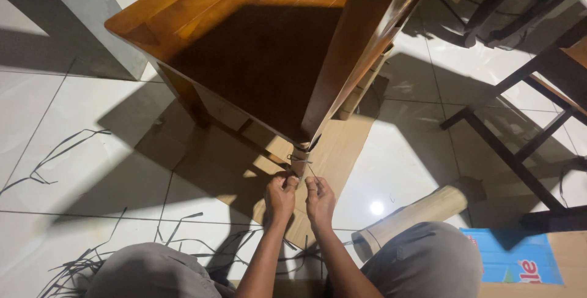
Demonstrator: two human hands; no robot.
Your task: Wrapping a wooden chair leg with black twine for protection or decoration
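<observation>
Below the wooden chair [257, 47], the left hand [280, 197] and right hand [320, 200] each pinch a thin strap [299, 159] tied around its cardboard-wrapped leg [299, 162].

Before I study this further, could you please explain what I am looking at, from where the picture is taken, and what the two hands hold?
The single picture comes from a camera worn on a person's head, looking down past grey-trousered knees. There is no machine. The left hand and right hand pinch a thin string tied around the cardboard-wrapped leg of a brown wooden table. Flat cardboard lies on the white tiled floor, with dark plastic strapping at left, a cardboard roll and a blue box at right.
</observation>
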